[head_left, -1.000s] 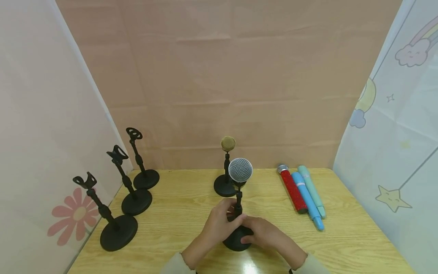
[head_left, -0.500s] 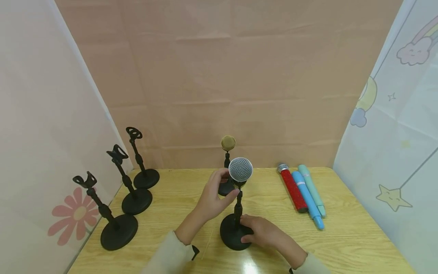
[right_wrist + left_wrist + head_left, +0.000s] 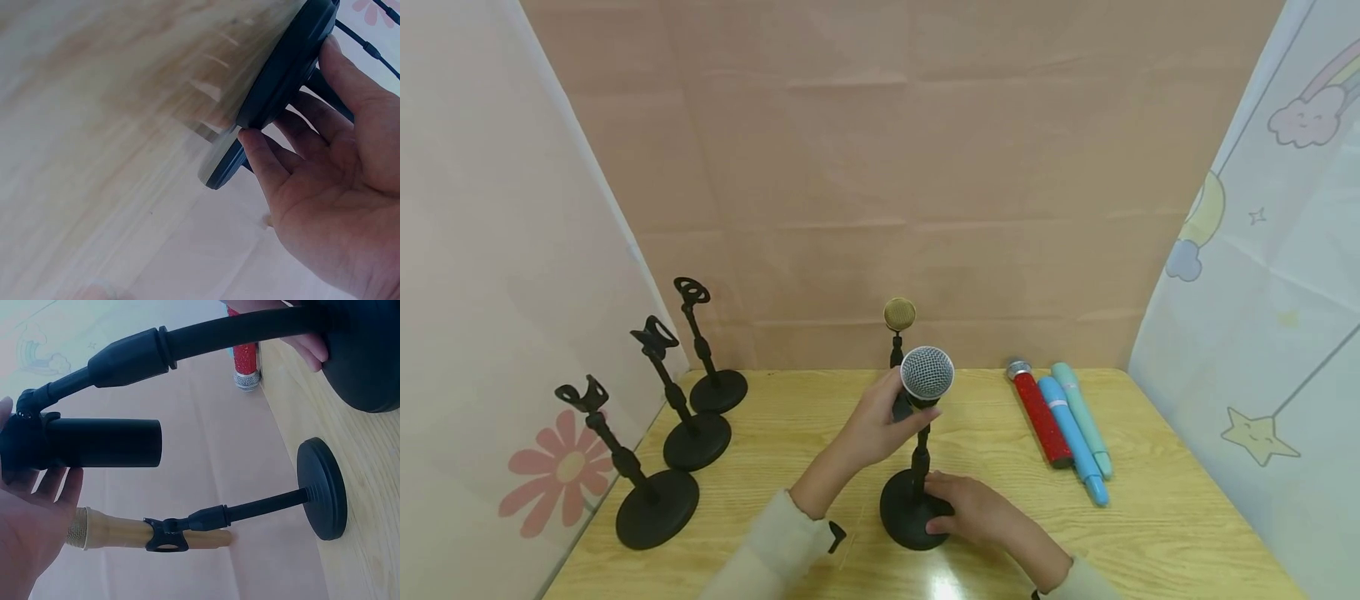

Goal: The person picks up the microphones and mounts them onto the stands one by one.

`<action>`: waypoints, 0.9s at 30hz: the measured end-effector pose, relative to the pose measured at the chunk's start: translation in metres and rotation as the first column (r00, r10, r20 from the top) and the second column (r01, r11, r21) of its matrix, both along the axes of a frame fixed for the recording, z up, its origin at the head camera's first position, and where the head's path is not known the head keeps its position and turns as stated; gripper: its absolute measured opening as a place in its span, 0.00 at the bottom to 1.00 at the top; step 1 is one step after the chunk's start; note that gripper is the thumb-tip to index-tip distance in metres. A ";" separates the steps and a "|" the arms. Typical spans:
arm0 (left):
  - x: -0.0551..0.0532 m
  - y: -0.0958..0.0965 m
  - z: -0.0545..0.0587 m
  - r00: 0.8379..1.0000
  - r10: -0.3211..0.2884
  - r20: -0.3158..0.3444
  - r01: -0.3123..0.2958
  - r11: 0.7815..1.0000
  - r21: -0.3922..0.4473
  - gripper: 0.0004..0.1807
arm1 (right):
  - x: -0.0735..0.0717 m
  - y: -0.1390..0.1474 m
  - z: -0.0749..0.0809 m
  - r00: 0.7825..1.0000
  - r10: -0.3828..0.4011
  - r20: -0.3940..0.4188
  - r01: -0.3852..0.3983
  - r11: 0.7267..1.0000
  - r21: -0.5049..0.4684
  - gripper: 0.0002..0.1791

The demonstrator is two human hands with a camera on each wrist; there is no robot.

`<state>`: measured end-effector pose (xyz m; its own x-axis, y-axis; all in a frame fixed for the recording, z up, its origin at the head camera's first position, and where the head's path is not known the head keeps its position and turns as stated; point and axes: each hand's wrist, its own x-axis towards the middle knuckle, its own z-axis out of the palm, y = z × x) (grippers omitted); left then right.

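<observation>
A black microphone (image 3: pixel 119 442) with a silver mesh head (image 3: pixel 927 372) sits in the clip of a black desk stand (image 3: pixel 906 517) at the middle of the table. My left hand (image 3: pixel 874 425) holds the microphone just below its head, thumb on the near side, fingers behind. Lower down, my right hand (image 3: pixel 976 510) grips the edge of the stand's round base, seen close in the right wrist view as a dark disc (image 3: pixel 287 59). Behind them a gold microphone (image 3: pixel 899 314) rests in a second stand (image 3: pixel 322 487), partly hidden in the head view.
Three black stands with bare clips, the near one (image 3: pixel 657 510), the middle one (image 3: pixel 697 442) and the far one (image 3: pixel 718 392), line the left side. At the right lie a red glittery microphone (image 3: pixel 1041 417), a blue one (image 3: pixel 1072 437) and a mint one (image 3: pixel 1082 417).
My left hand has risen from the stand's post to the microphone and now holds it below the head. The stand's base has shifted slightly left, with my right hand still on it.
</observation>
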<state>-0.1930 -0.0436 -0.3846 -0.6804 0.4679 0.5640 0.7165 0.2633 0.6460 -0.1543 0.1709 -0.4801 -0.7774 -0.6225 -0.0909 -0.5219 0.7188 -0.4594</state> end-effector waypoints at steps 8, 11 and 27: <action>0.000 0.000 -0.001 1.000 0.005 -0.011 -0.005 1.000 -0.004 0.25 | -0.001 -0.001 -0.002 1.000 -0.003 0.002 0.003 1.000 0.002 0.34; 0.000 0.000 -0.005 1.000 0.006 -0.007 -0.006 1.000 -0.005 0.25 | 0.000 0.000 -0.003 1.000 0.004 -0.010 -0.004 1.000 0.004 0.35; 0.005 -0.002 -0.022 0.994 0.051 0.100 -0.045 0.997 -0.058 0.30 | 0.000 -0.003 0.002 0.999 -0.027 0.039 0.026 0.999 0.025 0.35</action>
